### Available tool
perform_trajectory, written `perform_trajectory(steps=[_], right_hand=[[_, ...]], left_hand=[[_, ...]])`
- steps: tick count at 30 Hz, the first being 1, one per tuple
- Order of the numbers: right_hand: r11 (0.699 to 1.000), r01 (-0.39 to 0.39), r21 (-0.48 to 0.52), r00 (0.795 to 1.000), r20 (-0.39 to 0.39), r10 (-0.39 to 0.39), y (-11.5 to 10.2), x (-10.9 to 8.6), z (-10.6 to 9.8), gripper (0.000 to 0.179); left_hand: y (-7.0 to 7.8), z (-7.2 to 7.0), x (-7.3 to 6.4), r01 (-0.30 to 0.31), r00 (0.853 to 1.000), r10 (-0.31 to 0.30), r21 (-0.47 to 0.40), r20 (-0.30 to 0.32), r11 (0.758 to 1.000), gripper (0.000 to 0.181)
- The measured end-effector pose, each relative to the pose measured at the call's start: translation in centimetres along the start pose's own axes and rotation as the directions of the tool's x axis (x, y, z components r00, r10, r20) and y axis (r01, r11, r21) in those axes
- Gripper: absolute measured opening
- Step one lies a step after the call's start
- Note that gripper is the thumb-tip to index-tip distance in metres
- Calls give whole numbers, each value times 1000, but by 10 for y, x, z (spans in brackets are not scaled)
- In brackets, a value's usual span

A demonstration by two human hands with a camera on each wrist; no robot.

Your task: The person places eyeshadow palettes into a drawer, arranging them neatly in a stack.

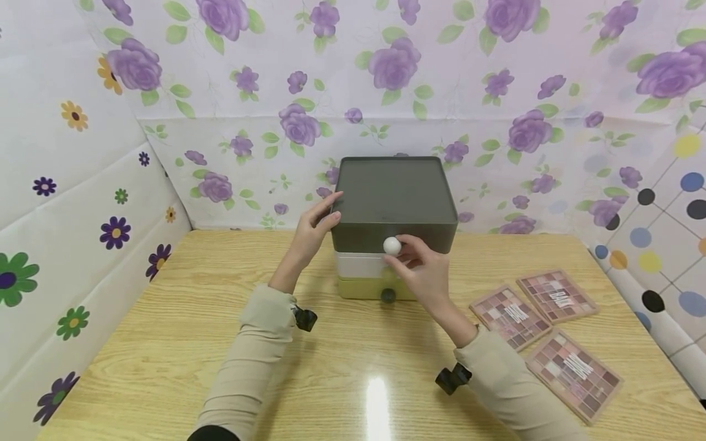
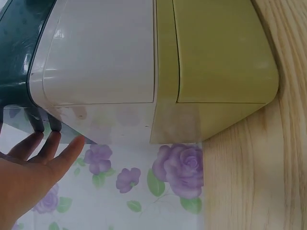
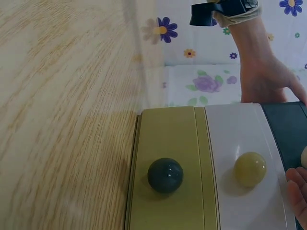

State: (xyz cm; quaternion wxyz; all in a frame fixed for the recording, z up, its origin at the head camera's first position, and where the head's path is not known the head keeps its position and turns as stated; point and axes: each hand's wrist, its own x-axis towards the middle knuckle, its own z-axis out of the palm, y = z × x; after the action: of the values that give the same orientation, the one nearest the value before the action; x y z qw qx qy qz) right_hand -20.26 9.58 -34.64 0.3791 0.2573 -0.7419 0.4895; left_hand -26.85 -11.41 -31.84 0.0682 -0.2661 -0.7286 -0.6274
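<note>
A small three-tier drawer box [image 1: 394, 190] stands against the back wall, dark green on top, white in the middle and olive yellow at the bottom. My right hand [image 1: 423, 269] pinches the round white knob [image 1: 392, 246] on the dark top drawer. On the box's left side lies my left hand [image 1: 311, 236], its fingers extended along the dark top tier; the left wrist view shows them spread beside the box [image 2: 100, 52]. In the right wrist view, a yellow knob [image 3: 250, 169] sits on the white drawer and a dark green knob [image 3: 165, 175] on the olive one.
Several-shade makeup palettes lie on the right of the wooden table [image 1: 182, 343]: one nearest the box [image 1: 510, 316], one behind it [image 1: 557, 296], and a third palette [image 1: 576, 373] under the right forearm's side. Floral sheeting [image 1: 298, 122] hangs behind the box.
</note>
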Motion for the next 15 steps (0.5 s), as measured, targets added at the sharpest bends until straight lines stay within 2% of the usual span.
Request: perform_trajectory(steps=[8,15], right_hand=[[1000,-21,-10,999,-30,20,-1,0,4,24],[1000,10,-25,999,-39,-11,-2,-3,5,25]], left_hand=[[-4,2,1,8,1000,-9,-28,-24,1000,47],[-6,2,0,10,999,-11,-49,-33,999,48]])
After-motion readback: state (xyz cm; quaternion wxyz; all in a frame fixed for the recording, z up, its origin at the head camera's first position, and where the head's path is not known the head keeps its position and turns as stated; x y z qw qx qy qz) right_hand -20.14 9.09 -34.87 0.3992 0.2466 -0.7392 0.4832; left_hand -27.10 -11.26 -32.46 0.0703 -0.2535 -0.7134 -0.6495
